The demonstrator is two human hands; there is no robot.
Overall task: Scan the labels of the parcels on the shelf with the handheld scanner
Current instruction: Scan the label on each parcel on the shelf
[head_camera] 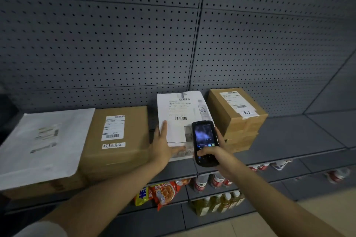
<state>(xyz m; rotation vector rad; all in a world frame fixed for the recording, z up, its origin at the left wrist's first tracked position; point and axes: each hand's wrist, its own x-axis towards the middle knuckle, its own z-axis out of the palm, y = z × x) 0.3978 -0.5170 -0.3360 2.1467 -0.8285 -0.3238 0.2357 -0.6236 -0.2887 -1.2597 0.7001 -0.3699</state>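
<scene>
**Scanning the white parcel, third in the row**

Grey pegboard wall point(115, 44) behind, grey metal shelf point(289, 140) in front, four parcels along it. Landmark: white parcel point(183, 109) at mid-shelf, label with two barcodes facing up. Just left of it, touching or nearly so, a brown carton point(123, 158) with a printed label and a handwritten strip; further left again, a flat white mailer point(44, 140) lying over another box. Just right of the white parcel, a small stack of brown boxes point(238, 121) with a label and a handwritten note on top. Below the white parcel, on lower tiers, snack packets point(163, 193) and bottled drinks point(217, 204).

Step in hand, by judgement: reading the white parcel's label, two parcels to its left apparently passed or pending, cannot tell which.

Left hand point(163, 144) flat and spread, fingers straight, pressing the white parcel's left edge and near corner to steady it. Right hand point(213, 152) wrapped around the handheld scanner point(205, 140), thumb on the lower keys, screen lit and facing up, head of the unit over the parcel's near right part, aimed toward the lower barcode. Both forearms stretched forward, nearly parallel.

Next move probably calls for a trigger press with the beam squarely on the barcode, then a shift right to the stacked brown boxes
</scene>
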